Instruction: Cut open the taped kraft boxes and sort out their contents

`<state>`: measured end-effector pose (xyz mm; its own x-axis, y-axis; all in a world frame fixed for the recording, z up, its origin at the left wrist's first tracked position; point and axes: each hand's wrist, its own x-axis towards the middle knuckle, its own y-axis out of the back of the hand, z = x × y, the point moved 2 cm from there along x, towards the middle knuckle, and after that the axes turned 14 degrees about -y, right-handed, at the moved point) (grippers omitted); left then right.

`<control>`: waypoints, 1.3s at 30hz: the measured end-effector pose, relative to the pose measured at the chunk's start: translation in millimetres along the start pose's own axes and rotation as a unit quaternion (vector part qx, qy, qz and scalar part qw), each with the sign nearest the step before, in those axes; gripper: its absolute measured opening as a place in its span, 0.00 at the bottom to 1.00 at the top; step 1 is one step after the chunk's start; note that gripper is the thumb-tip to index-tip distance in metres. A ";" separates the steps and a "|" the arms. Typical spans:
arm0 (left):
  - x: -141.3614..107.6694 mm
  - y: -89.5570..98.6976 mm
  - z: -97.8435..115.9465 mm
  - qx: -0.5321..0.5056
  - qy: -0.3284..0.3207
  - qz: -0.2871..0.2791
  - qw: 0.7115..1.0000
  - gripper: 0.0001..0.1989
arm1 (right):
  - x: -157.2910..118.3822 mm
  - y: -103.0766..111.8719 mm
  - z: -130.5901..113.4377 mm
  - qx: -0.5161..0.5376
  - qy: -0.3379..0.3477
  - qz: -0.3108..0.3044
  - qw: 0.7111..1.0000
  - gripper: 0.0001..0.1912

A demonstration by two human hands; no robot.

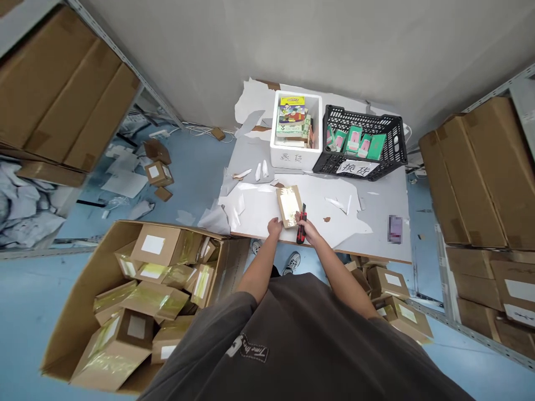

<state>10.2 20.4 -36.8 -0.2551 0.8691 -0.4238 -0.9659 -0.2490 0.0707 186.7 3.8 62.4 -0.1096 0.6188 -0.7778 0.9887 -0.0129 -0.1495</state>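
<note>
A small cardboard box point(290, 206) with shiny tape and a pale label is at the front edge of the table, slightly turned. My left hand point(275, 227) is closed at its lower left corner, and the fingertips are partly hidden there. In my right hand point(307, 229) is a red and black utility knife point(301, 229), upright along the box's right side. The fingers of that hand are wrapped round the knife and close to the box's lower right corner.
On the table point(376, 245) stand a white foam box point(295, 159) with colourful packages and a black crate point(387, 167) with green boxes. Paper scraps point(343, 206) lie about. A large carton point(79, 312) of taped parcels is at left; shelves of boxes point(472, 184) flank me.
</note>
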 end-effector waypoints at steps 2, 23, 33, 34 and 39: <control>8.5 11.6 12.0 0.049 -0.026 0.006 0.998 0.32 | 3.3 0.2 3.3 0.013 -0.023 -0.003 1.000 0.35; 60.4 -19.1 80.8 0.383 -0.184 -0.275 0.863 0.66 | 99.4 -41.0 -104.6 -0.552 -0.006 0.227 0.802 0.24; 62.9 -16.3 79.1 0.452 -0.192 -0.281 0.825 0.69 | 93.1 -32.5 -112.5 -0.648 -0.076 0.153 0.742 0.26; 62.6 -15.8 79.5 0.453 -0.195 -0.281 0.823 0.68 | 86.1 -27.3 -102.8 -0.644 -0.081 0.151 0.745 0.26; 61.6 -17.1 81.4 0.439 -0.205 -0.268 0.833 0.67 | 43.5 15.6 -39.3 -0.481 -0.103 0.180 0.852 0.23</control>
<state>7.4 113.0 9.4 0.4028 0.8727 -0.2759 -0.5609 0.4735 0.6791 201.4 61.4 50.2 0.3002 0.5589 -0.7730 0.5772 0.5387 0.6137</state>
